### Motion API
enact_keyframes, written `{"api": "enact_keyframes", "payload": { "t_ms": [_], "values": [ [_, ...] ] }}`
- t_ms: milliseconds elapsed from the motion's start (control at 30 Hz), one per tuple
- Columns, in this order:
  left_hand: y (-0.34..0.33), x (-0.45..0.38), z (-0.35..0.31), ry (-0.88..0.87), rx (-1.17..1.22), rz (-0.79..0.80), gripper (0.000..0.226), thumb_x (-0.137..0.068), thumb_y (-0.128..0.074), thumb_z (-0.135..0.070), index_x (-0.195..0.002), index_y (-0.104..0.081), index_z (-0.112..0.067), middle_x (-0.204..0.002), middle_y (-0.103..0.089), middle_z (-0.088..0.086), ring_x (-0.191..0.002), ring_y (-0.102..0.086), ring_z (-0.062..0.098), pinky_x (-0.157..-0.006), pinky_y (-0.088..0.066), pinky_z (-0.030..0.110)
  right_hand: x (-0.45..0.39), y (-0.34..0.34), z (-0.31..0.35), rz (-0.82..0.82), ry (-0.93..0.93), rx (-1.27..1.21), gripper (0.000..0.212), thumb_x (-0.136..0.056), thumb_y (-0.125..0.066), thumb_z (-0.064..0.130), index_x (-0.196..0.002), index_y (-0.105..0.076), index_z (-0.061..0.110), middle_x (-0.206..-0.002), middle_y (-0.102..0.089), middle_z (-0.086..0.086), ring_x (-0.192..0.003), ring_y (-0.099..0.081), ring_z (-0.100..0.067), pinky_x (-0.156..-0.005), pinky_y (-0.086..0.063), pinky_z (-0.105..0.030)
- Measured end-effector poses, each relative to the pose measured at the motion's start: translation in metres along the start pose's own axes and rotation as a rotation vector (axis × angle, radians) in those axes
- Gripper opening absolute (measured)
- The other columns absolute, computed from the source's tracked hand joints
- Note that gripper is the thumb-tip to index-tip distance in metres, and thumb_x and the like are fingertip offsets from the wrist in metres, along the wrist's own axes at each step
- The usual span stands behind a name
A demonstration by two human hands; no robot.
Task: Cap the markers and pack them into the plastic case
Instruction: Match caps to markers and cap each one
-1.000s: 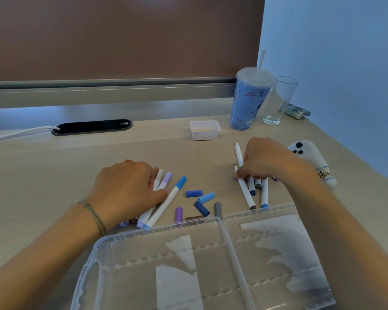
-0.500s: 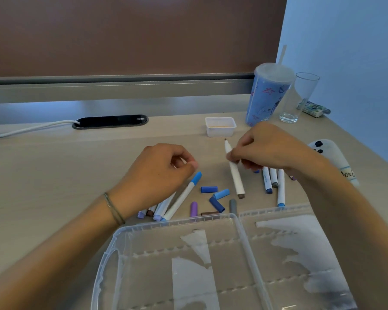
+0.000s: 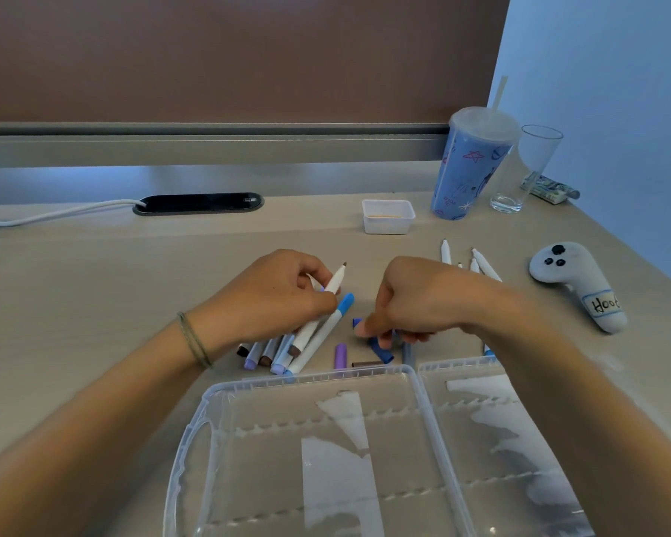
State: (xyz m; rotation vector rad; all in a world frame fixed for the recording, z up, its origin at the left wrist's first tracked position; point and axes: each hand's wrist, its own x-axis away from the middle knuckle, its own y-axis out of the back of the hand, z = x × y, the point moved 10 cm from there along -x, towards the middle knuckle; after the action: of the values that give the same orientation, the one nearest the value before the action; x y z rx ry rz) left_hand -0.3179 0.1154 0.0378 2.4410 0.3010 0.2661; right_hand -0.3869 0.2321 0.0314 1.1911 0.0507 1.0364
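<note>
My left hand [image 3: 276, 300] grips a white marker [image 3: 320, 308] with its bare brown tip pointing up and away. Several capped markers [image 3: 268, 350] lie under that hand, and a blue-capped marker [image 3: 326, 335] lies beside them. My right hand [image 3: 415, 300] reaches down with curled fingers onto the loose caps and touches a dark blue cap [image 3: 382, 352]; whether it pinches one is hidden. A purple cap [image 3: 340, 355] and a brown cap [image 3: 367, 364] lie near the open clear plastic case [image 3: 210, 401]. Uncapped white markers [image 3: 483, 263] lie behind my right wrist.
A blue tumbler with a straw [image 3: 469, 164], a drinking glass [image 3: 527, 168] and a small white dish [image 3: 388, 217] stand at the back right. A grey plush toy [image 3: 574, 284] lies at the right edge. A cable port [image 3: 198, 203] and white cable [image 3: 55, 213] sit at the back left.
The brown-tipped marker passed from my right hand to my left, which now holds it tip up. My right hand dropped down to the loose caps.
</note>
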Motion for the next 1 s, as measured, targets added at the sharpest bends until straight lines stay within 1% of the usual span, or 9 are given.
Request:
{"api": "enact_keyframes", "payload": {
  "t_ms": [133, 233, 333, 433, 600, 700, 767, 867, 1000],
  "values": [
    [0.005, -0.003, 0.003, -0.010, -0.034, -0.050, 0.008, -0.089, -0.068, -0.026, -0.097, -0.070, -0.027, -0.057, -0.060, -0.004, -0.051, -0.053, 0.007, -0.062, -0.046, 0.028, -0.003, -0.007, 0.000, -0.047, -0.070, 0.238, 0.043, -0.083, -0.075, 0.056, -0.063, -0.069, 0.018, -0.055, -0.065, 0.007, -0.055, -0.058, -0.010, -0.060, -0.050, -0.025],
    [0.005, -0.005, 0.004, -0.013, -0.066, -0.062, 0.010, -0.089, -0.068, -0.028, -0.099, -0.070, -0.027, -0.058, -0.058, -0.005, -0.055, -0.053, 0.009, -0.062, -0.045, 0.028, 0.002, -0.005, 0.009, -0.126, -0.081, 0.403, 0.054, -0.077, -0.071, 0.072, -0.074, -0.053, 0.021, -0.071, -0.060, 0.004, -0.066, -0.054, -0.011, -0.060, -0.042, -0.028],
    [0.005, -0.005, 0.005, -0.009, -0.074, -0.066, 0.011, -0.089, -0.068, -0.029, -0.100, -0.070, -0.027, -0.060, -0.058, -0.005, -0.057, -0.053, 0.009, -0.061, -0.042, 0.025, 0.006, -0.008, 0.015, -0.135, -0.077, 0.484, 0.058, -0.074, -0.069, 0.077, -0.075, -0.047, 0.024, -0.073, -0.056, 0.004, -0.068, -0.051, -0.012, -0.062, -0.039, -0.030],
    [0.006, -0.005, 0.006, -0.010, -0.088, -0.068, 0.010, -0.089, -0.068, -0.030, -0.099, -0.070, -0.027, -0.063, -0.059, -0.003, -0.060, -0.053, 0.011, -0.061, -0.040, 0.026, 0.004, -0.011, 0.016, -0.125, -0.062, 0.489, 0.054, -0.076, -0.070, 0.074, -0.076, -0.051, 0.023, -0.072, -0.059, 0.005, -0.067, -0.054, -0.011, -0.060, -0.040, -0.029],
    [0.006, -0.004, 0.005, -0.029, -0.088, -0.060, 0.008, -0.089, -0.067, -0.031, -0.096, -0.070, -0.029, -0.071, -0.068, 0.008, -0.061, -0.057, 0.014, -0.068, -0.051, 0.037, 0.004, -0.009, 0.010, -0.040, -0.047, 0.390, 0.048, -0.076, -0.080, 0.059, -0.072, -0.053, 0.020, -0.070, -0.058, 0.003, -0.066, -0.054, -0.012, -0.061, -0.042, -0.028],
    [0.005, -0.005, 0.006, -0.031, -0.092, -0.058, 0.009, -0.090, -0.067, -0.032, -0.097, -0.069, -0.028, -0.067, -0.066, 0.004, -0.058, -0.056, 0.012, -0.067, -0.051, 0.037, 0.000, -0.009, 0.008, -0.038, -0.031, 0.305, 0.038, -0.079, -0.083, 0.047, -0.072, -0.060, 0.018, -0.071, -0.064, 0.001, -0.072, -0.061, -0.016, -0.071, -0.053, -0.032],
    [0.004, -0.006, 0.007, -0.028, -0.104, -0.055, 0.010, -0.090, -0.067, -0.032, -0.098, -0.069, -0.028, -0.063, -0.062, -0.002, -0.056, -0.054, 0.009, -0.061, -0.047, 0.032, -0.005, -0.009, 0.008, -0.082, -0.021, 0.280, 0.029, -0.081, -0.083, 0.037, -0.073, -0.062, 0.019, -0.075, -0.067, 0.000, -0.079, -0.066, -0.020, -0.079, -0.058, -0.035],
    [0.003, -0.007, 0.009, -0.024, -0.121, -0.051, 0.010, -0.089, -0.067, -0.032, -0.099, -0.069, -0.029, -0.060, -0.059, -0.004, -0.054, -0.052, 0.008, -0.059, -0.043, 0.027, -0.010, 0.000, 0.006, -0.208, -0.019, 0.305, 0.026, -0.081, -0.082, 0.032, -0.073, -0.059, 0.023, -0.081, -0.064, 0.000, -0.083, -0.063, -0.020, -0.071, -0.051, -0.031],
    [0.008, -0.007, 0.010, -0.020, -0.121, -0.073, 0.009, -0.089, -0.068, -0.036, -0.095, -0.069, -0.029, -0.059, -0.056, -0.006, -0.052, -0.048, 0.008, -0.058, -0.040, 0.027, -0.007, 0.011, 0.014, -0.272, 0.078, 0.189, 0.022, -0.079, -0.085, 0.031, -0.077, -0.064, 0.027, -0.080, -0.064, 0.005, -0.083, -0.063, -0.017, -0.068, -0.048, -0.029]
  ]
}}
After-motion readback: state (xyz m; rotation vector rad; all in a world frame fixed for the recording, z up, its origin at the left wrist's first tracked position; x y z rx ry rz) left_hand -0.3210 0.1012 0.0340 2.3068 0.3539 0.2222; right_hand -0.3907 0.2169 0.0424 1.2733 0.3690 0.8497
